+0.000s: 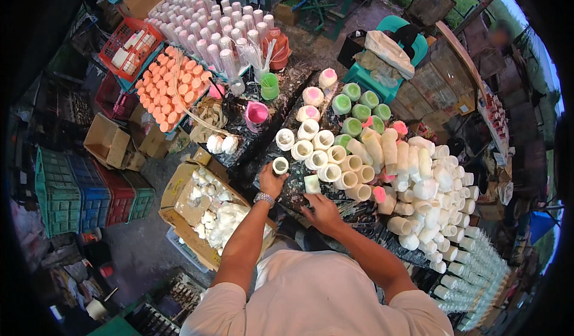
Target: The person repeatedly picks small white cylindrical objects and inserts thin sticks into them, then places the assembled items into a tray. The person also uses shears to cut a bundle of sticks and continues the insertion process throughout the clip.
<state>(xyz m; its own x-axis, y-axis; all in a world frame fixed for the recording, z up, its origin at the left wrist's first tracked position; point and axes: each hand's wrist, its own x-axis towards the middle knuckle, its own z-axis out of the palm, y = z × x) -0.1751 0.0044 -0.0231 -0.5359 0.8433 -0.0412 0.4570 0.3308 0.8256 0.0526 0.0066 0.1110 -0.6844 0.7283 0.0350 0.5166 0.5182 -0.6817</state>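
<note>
My left hand (272, 184) is closed around a white, round, hollow cup (280, 166), its open mouth facing up. My right hand (323, 212) is low over the dark table (293, 196), thumb and fingers apart. Its fingertips are close to the lower edge of a small whitish piece (312, 184); whether they touch it is hard to make out. Just beyond both hands, several white and cream hollow cups (323, 139) stand in a cluster with their mouths up. Green-filled cups (341, 104) stand behind them, and pink-topped ones (313, 96) to the back left.
White cups (426, 203) lie heaped at the right. A cardboard box (174, 200) with white chunks sits left of me. Farther off are a pink cup (257, 113), a green cup (269, 86), orange-topped pieces (170, 90), wrapped cylinders (209, 31) and a green chair (382, 84).
</note>
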